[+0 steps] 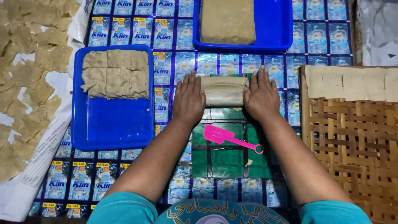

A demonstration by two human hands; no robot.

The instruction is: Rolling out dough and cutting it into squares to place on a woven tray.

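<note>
**Rolling the dough log, with sheets already cut and laid out**

Your teal sleeves are sitting nearest the camera, and from them your forearms are reaching out to the dough roll (224, 90), which is lying crosswise on the green mat (226, 159) in the middle of the work surface. Your left hand (189, 99) is resting flat with fingers spread on the left end of the roll, and your right hand (260, 96) is pressing flat on the right end; neither is gripping, both palms are open and lying down on it.

Judging by how things lie, you are partway through. A pink spatula (232, 139) is lying untouched on the mat just near of the roll. To the left, a blue tray (112, 124) is holding a layer of pale squares at its far end, with its near half bare. Farther off, a second blue tray (273, 25) is carrying an uncut slab (228, 20), so more stock seems to be waiting.

On the right, a woven bamboo rack (352, 141) is holding one row of thin sheets (352, 83) along its far edge, leaving most of the weave unfilled. On the far left, many drying squares (29, 83) are lying spread on white paper.

All of this is resting on a covering of joined blue sachet wrappers (174, 62). Little of the room is showing.
</note>
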